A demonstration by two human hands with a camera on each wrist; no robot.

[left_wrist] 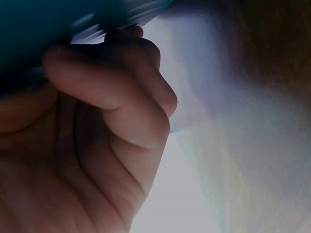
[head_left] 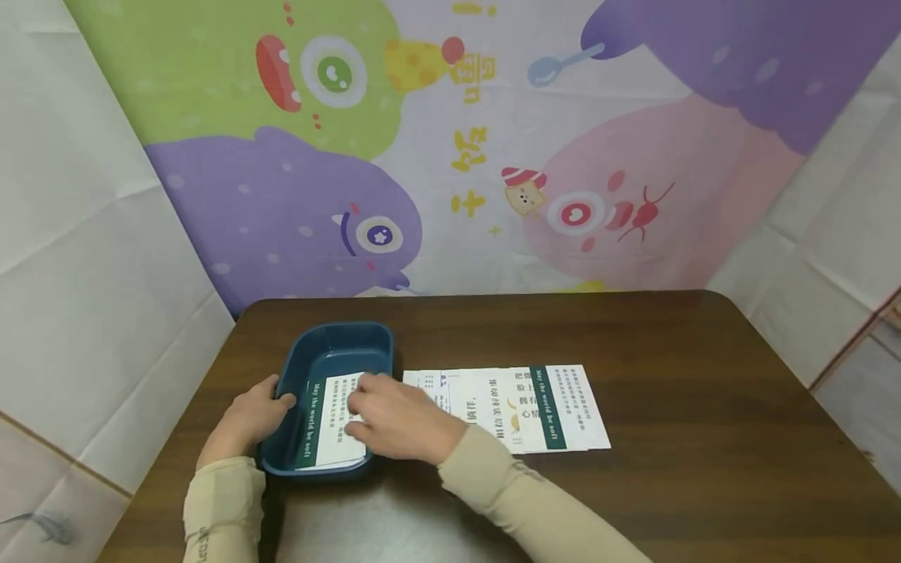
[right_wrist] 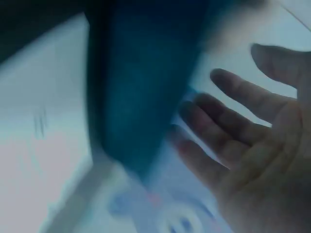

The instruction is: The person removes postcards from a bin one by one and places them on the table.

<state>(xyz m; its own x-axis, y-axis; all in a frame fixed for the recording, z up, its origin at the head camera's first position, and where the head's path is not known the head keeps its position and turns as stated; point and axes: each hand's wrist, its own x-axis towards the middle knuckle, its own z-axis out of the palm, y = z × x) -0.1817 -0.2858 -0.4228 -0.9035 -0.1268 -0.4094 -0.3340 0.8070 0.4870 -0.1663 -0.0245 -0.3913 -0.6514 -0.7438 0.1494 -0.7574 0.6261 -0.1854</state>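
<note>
Gripping the blue tray (head_left: 346,338): left hand (head_left: 248,416), fingers (left_wrist: 95,82) curled

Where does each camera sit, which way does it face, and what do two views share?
Head: worn on the head, facing forward and down at the blue tray, printed cards and cartoon backdrop; both sleeves, left grip and right grip show.
Left wrist: worn there, facing the blue tray; the left grip's curled fingers show.
Right wrist: worn there, facing a blurred teal shape, possibly the tray; the right grip's spread fingers show.
Head and left wrist both show the blue tray and left grip.
</note>
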